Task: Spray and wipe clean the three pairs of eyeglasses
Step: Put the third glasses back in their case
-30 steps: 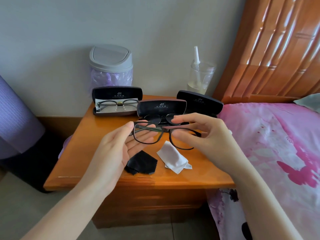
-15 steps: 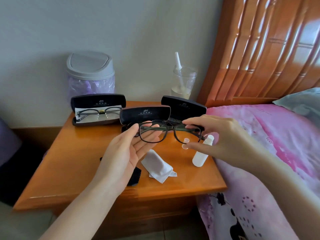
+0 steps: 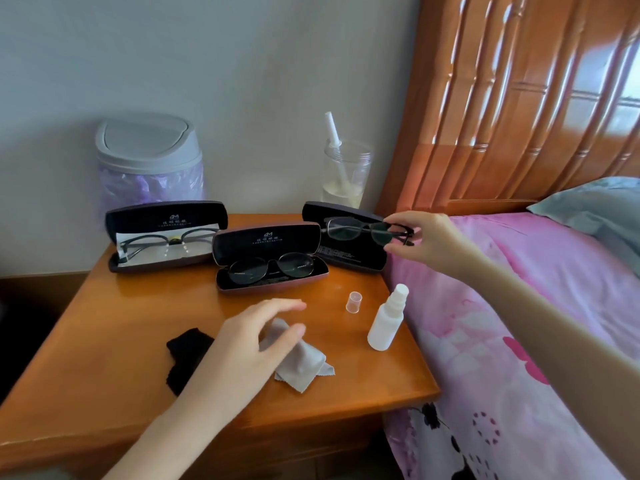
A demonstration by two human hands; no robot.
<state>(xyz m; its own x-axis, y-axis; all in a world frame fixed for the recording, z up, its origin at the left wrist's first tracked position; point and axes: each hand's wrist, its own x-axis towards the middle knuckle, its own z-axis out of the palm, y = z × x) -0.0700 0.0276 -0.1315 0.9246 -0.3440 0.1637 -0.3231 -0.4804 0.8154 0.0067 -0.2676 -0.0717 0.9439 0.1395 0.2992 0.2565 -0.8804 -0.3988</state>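
Observation:
My right hand (image 3: 427,241) pinches a dark-framed pair of glasses (image 3: 360,229) by its right end, holding it just above the open right case (image 3: 349,256). A second pair (image 3: 273,268) lies in the open middle case (image 3: 268,251). A third pair (image 3: 166,242) rests on white paper in the open left case (image 3: 162,233). My left hand (image 3: 256,337) hovers with relaxed fingers over the grey wiping cloth (image 3: 304,363), holding nothing. A black cloth (image 3: 185,351) lies to its left. The white spray bottle (image 3: 386,318) stands uncapped near the table's right edge, its clear cap (image 3: 354,302) beside it.
Everything sits on a wooden bedside table (image 3: 104,341). A lidded grey bin (image 3: 149,157) and a clear cup with a straw (image 3: 346,171) stand at the back. A bed with pink sheets (image 3: 519,323) and a wooden headboard (image 3: 519,98) borders the right side.
My left hand let go of the glasses and dropped toward the grey cloth. My right hand carried the glasses back and right, over the right case.

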